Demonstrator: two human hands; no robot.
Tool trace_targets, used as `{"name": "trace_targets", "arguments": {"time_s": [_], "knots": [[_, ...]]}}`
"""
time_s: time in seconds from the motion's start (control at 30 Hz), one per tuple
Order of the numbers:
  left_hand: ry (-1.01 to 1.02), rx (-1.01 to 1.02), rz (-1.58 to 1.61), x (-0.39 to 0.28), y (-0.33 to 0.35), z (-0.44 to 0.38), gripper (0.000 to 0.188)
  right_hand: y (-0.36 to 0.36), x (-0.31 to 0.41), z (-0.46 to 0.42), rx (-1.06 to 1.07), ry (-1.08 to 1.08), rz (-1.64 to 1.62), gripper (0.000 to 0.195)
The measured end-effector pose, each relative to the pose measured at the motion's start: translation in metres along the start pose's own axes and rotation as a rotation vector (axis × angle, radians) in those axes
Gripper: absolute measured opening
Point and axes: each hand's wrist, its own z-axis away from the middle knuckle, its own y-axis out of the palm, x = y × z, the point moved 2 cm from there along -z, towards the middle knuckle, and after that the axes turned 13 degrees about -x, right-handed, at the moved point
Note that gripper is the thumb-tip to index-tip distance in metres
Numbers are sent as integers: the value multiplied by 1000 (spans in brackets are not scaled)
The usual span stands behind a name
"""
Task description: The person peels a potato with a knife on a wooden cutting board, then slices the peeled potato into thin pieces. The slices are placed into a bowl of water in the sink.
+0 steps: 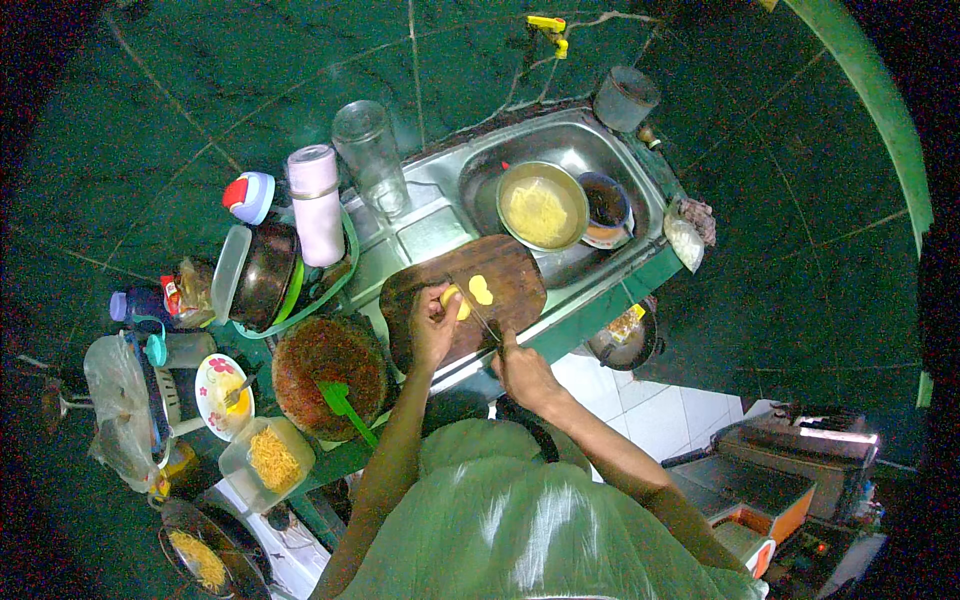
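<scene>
A dark wooden cutting board (405,300) lies across the front edge of the steel sink unit. On it my left hand (435,322) holds a peeled yellow piece of food (454,303), which looks like potato. My right hand (523,373) grips a knife (482,321), its blade between the held piece and some cut yellow slices (481,290). A metal bowl (503,223) stands in the sink basin beyond the board, with pale yellow shreds (537,213) in liquid.
Beside the bowl, a dark pot (604,199) sits in the basin (645,176). Left of the board are a round brown board (322,360) with a green spatula (337,397), a container of orange-yellow shreds (271,459) and a floral plate (214,409). A pink flask (318,217) and glass jar (371,154) stand behind.
</scene>
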Motion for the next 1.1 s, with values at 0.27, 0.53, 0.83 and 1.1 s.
{"name": "trace_targets", "arguments": {"time_s": [0.27,0.53,0.83,1.1], "knots": [[21,29,40,8,1,-4,22,-4,9,-9,31,16,58,37],[11,22,32,9,1,-2,24,-5,16,-26,68,3,54,32],[113,-8,-44,1,-1,0,25,17,7,-42,13,-78,57,39],[122,-37,-85,1,1,1,24,54,-12,-48,-51,15,30,41]]}}
